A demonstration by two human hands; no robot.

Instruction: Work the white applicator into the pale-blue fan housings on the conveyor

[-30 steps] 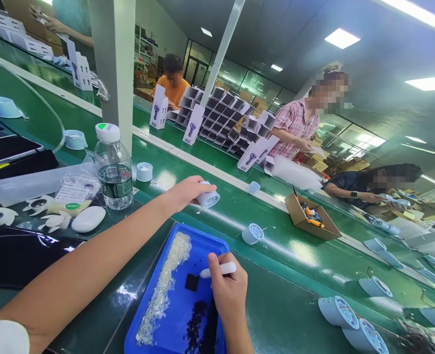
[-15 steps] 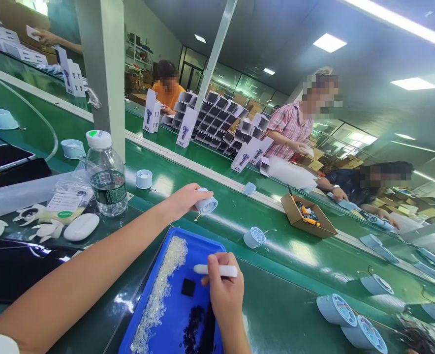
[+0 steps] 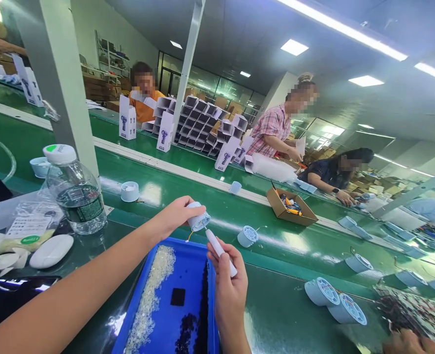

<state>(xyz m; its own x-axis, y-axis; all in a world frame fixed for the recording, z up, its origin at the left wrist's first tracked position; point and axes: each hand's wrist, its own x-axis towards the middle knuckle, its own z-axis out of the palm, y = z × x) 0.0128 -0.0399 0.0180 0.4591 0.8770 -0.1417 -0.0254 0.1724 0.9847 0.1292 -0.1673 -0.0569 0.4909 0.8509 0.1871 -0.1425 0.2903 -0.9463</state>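
My left hand (image 3: 175,216) is closed around a light blue round plastic housing (image 3: 194,223), tilted so its ribbed end faces right, with a thin yellow wire hanging below. In my right hand (image 3: 229,285) is a white pen-shaped tool (image 3: 220,251), its thin tip at the housing's ribbed face; whether it touches I cannot tell. Below both hands lies a blue tray (image 3: 188,268). It holds many clear small rings (image 3: 149,300) along its left side, many black small pieces (image 3: 186,330) on the right and a black square (image 3: 178,297) between them.
A water bottle (image 3: 79,201) and a white oval case (image 3: 51,251) stand at left. More blue housings (image 3: 247,237) sit on the green conveyor (image 3: 158,169), near an open carton (image 3: 295,216). A co-worker's hand (image 3: 407,341) shows bottom right, by a heap of wires (image 3: 405,307).
My right hand has risen from over the tray, bringing the pen-shaped tool's tip to the housing. The housing sits slightly lower in view. A co-worker's hand has appeared at bottom right.
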